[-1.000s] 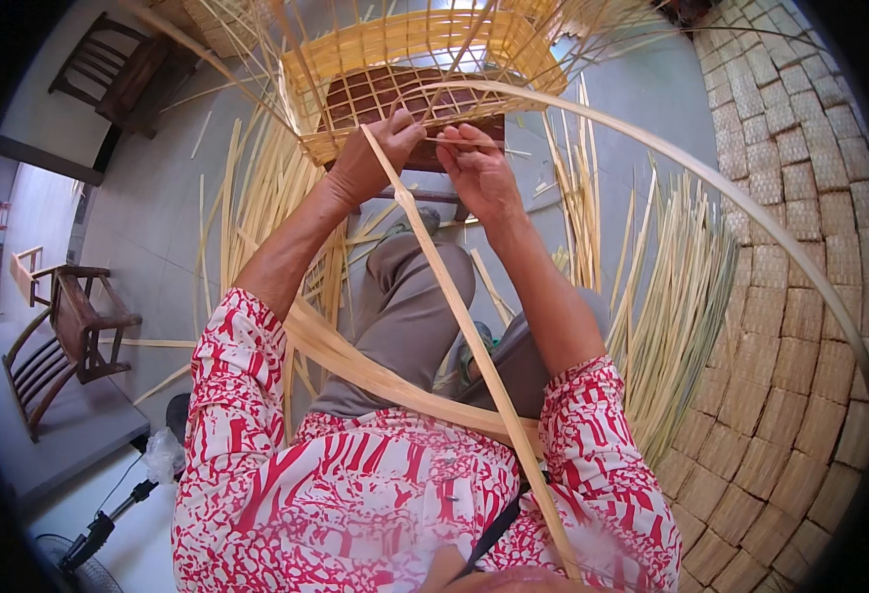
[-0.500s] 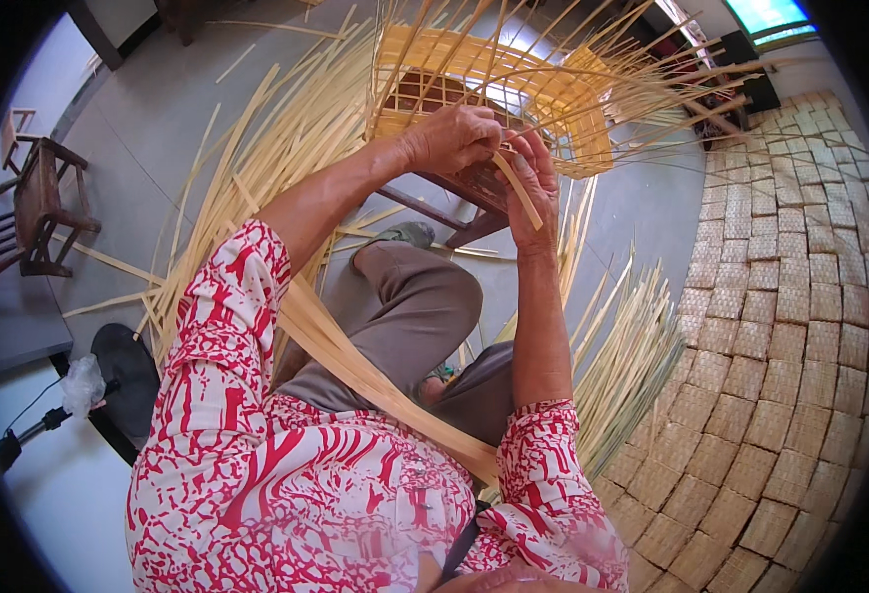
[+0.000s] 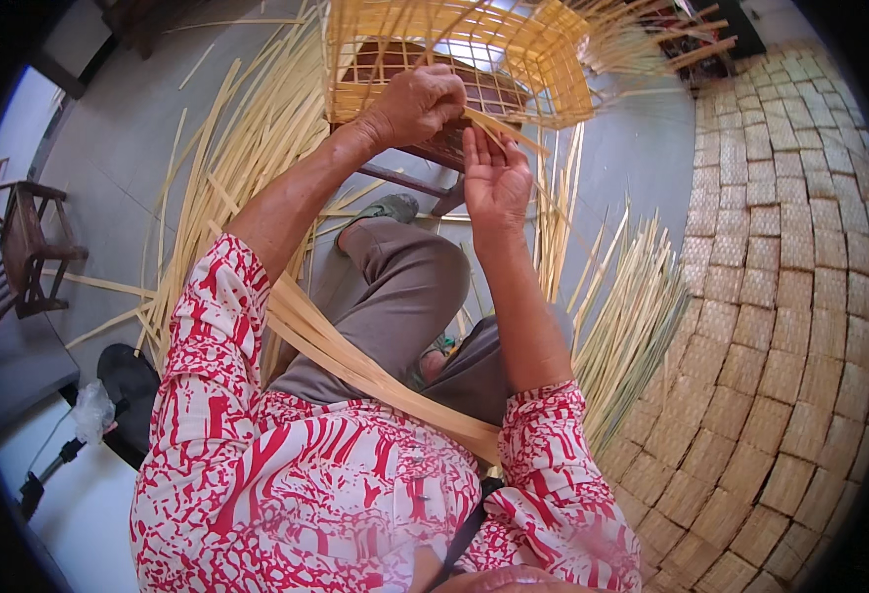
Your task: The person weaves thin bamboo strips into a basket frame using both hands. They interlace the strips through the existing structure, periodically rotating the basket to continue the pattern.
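Head view: half-woven bamboo basket (image 3: pixel 454 59) sits on a dark wooden stool (image 3: pixel 454 148), straight ahead of the knees, loose uprights fanning out past the rim. L hand (image 3: pixel 417 104) curled over the near wall, closed on a flat bamboo strip (image 3: pixel 499 128). Strip's long axis runs from under L hand's knuckles down-right to R hand (image 3: pixel 494 178). R hand is palm-up, fingers spread wide, just beside the strip end; contact unclear. L hand nearer the basket, R just below it. More split bamboo (image 3: pixel 632 316) on the floor (image 3: pixel 108 148), R of legs; woven mat (image 3: pixel 781 296) far R; long strips across lap.
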A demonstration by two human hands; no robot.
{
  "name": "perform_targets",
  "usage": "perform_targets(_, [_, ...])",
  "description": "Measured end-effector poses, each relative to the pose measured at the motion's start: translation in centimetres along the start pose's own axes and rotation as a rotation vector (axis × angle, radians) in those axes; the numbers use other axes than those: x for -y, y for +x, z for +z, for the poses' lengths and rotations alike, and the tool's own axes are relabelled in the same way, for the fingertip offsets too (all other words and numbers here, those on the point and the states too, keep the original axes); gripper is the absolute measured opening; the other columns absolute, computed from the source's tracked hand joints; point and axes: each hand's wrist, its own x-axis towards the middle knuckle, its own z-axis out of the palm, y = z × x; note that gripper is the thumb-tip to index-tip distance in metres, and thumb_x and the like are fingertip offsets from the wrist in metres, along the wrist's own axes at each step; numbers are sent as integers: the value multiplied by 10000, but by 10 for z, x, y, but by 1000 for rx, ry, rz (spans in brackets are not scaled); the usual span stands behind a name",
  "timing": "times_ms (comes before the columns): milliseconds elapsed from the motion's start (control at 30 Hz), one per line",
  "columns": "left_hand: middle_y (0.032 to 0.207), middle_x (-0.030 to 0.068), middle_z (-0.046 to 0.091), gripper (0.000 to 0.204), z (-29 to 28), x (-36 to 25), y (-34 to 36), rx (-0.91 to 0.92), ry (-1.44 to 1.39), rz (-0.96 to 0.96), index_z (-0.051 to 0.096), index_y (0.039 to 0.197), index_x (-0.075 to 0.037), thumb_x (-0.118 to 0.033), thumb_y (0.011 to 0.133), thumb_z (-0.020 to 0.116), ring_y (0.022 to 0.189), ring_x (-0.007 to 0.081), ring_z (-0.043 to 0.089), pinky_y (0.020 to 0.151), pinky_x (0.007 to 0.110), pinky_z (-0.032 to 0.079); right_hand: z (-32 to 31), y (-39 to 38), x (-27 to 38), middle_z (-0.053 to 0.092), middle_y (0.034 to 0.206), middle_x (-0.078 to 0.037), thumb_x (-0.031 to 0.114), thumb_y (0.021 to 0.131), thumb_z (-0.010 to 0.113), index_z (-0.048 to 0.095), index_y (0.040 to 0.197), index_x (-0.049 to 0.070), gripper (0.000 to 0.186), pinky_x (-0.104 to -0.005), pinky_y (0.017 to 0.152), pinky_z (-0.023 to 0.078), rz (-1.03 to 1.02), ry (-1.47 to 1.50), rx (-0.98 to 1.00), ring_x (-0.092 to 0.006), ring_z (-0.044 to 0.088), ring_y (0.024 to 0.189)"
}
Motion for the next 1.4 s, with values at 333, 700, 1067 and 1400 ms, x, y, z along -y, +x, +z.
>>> perform_targets(333, [886, 94, 651, 92, 27, -18, -16, -69, 566, -19, 634, 867, -69, -95, 787, 670, 748, 319, 694, 622, 429, 563, 22, -16, -13, 599, 1191, -149, 91, 1037, 511, 496, 1164, -8, 161, -436, 1107, 449, -84, -142, 137, -278, 580, 1172])
perform_targets(700, [805, 178, 696, 142, 16, -6, 1, 186, 600, -150, 692, 943, -71, -198, 908, 640, 781, 335, 710, 648, 453, 577, 25, -29, 8, 610, 1135, -80, 124, 988, 659, 473, 1283, 17, 364, -275, 891, 519, -211, -722, 360, -138, 602, 987])
perform_targets(1067, [727, 148, 724, 275, -35, 39, 42, 440, 100, -646, 735, 990, 44, -217, 997, 647, 572, 206, 731, 503, 312, 608, 2, -7, 56, 733, 889, -102, 144, 1016, 621, 611, 1278, 31, 285, -282, 667, 588, -217, -1015, 341, -150, 701, 723])
perform_targets(1400, [674, 59, 661, 232, -68, -10, -12, 467, 49, -483, 708, 962, 46, -177, 999, 659, 510, 146, 665, 465, 293, 528, -1, 13, 26, 711, 778, -186, 271, 950, 630, 633, 1030, 161, 137, -529, 696, 549, -906, -2090, 444, -419, 708, 782])
